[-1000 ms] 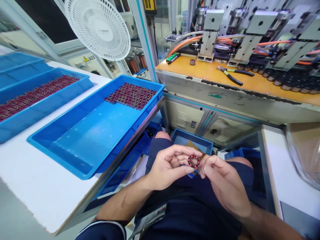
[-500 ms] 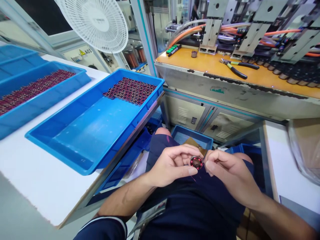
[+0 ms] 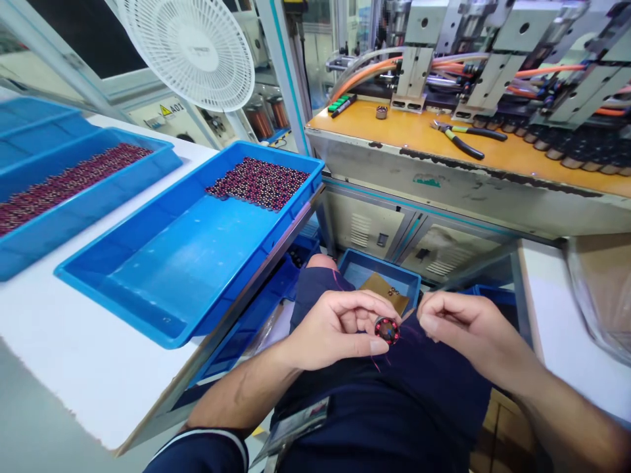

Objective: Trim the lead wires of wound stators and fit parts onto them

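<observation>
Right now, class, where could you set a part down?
Bare: the left white table, between near edge and its rightmost blue tray; that tray, from near wall to packed parts. Crowded: its far end; orange bench, right end.

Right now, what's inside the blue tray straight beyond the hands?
Tan card, a few small parts on it. Left hand and thigh cover the near side of the tray; contents there, and under the card, can't be seen.

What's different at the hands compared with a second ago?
The right hand has drawn away to the right, leaving a wider gap to the small ring; whether it pinches a strand is unclear. Thin pink strands now show below the ring. Unchanged: the left hand still holds the ring, and the pliers lie where they were.
</observation>
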Available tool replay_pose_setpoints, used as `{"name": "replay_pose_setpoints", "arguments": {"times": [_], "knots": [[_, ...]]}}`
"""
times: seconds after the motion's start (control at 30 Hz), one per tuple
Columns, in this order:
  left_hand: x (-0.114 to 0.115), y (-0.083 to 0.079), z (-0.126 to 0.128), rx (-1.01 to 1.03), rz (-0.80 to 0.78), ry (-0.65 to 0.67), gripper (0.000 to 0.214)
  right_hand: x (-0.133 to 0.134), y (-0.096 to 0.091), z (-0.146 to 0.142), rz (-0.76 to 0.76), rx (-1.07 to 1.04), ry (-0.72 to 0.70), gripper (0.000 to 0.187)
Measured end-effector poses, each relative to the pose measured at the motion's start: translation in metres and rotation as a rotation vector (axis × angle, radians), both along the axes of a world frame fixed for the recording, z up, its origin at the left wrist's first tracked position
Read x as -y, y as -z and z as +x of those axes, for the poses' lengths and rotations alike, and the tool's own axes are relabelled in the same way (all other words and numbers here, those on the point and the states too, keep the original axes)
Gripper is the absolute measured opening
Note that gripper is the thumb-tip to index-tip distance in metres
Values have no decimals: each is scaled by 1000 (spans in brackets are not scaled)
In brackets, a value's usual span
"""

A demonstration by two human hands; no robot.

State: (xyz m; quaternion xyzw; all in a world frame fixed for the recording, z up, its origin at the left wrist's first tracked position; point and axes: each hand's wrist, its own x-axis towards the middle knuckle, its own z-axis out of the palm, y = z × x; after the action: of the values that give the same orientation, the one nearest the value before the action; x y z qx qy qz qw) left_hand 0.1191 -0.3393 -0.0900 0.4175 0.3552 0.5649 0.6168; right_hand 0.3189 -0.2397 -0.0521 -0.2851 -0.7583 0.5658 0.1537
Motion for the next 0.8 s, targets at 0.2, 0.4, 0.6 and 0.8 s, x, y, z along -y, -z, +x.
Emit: {"name": "replay_pose_setpoints", "arguments": {"times": [0.2,0.4,0.6,0.8], "knots": [[1,-1,4,3,-121,172,31,-14,-10,-17,133,-161,-267,21],[3,2,5,2,-122,83,36,-1,-8,-23,198,-153,-80,19],[1,1,4,35,53,-17,32,15,-11,-7,114,-56,36,19],[-1,-1,6,47,86,17,33,16,-23,-10,-19,72,-33,18]]}}
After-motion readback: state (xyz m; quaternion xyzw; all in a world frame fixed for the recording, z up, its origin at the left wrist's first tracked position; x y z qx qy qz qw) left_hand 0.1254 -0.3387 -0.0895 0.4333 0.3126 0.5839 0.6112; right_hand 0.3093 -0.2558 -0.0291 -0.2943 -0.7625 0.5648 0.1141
